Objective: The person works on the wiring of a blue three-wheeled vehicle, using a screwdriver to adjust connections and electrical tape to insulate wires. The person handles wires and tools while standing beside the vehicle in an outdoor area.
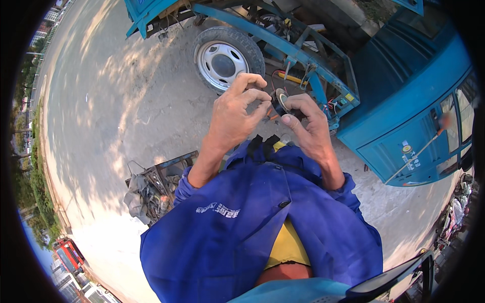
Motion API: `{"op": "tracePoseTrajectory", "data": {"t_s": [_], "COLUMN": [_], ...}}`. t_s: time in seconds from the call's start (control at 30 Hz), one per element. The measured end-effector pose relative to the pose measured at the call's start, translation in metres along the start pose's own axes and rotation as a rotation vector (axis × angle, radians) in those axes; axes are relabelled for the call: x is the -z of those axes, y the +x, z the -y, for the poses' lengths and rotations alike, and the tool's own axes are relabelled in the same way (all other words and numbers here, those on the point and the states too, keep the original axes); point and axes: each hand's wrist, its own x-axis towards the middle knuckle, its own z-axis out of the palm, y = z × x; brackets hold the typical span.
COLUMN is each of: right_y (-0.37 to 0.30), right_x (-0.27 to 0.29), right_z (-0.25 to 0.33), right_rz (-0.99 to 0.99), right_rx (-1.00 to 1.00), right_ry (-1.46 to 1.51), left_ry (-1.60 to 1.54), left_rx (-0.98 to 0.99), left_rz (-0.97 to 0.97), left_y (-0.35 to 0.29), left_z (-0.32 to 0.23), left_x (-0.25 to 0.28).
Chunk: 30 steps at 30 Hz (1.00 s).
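Note:
My right hand [309,125] grips a small round part [281,102] between thumb and fingers. The part has a dark body and a paler metal disc on its face; its exact kind is not clear. My left hand [236,112] is just left of it, fingers curled and thumb drawn toward them in a pinch at the part's edge. Whether something tiny sits between those fingertips I cannot make out. Both hands are in front of my blue jacket [242,207], above the ground and near a truck wheel [225,59].
A blue truck frame [262,33] with exposed wiring stands ahead, its blue cab [404,121] tilted at the right. Beside my left forearm is a metal tray [177,164] with a grey cloth [137,196] and clutter. A red vehicle [69,255] stands far left. Scrap [457,209] lies at far right.

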Motion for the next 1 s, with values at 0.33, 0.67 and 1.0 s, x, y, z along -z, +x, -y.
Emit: {"op": "tracePoseTrajectory", "data": {"t_s": [0.33, 0.67, 1.0], "right_y": [-0.001, -0.003, -0.003], "right_x": [-0.006, 0.003, 0.0], "right_z": [0.013, 0.01, 0.01], "right_rz": [-0.047, 0.044, 0.03], "right_rx": [0.105, 0.034, 0.081], "right_ry": [-0.265, -0.048, -0.127], "left_ry": [0.363, -0.242, 0.042], "left_rx": [-0.182, 0.084, -0.039], "left_rz": [-0.102, -0.099, -0.07], "left_y": [-0.003, -0.006, -0.012], "left_z": [-0.009, 0.011, 0.0], "left_x": [-0.012, -0.02, -0.004]}}
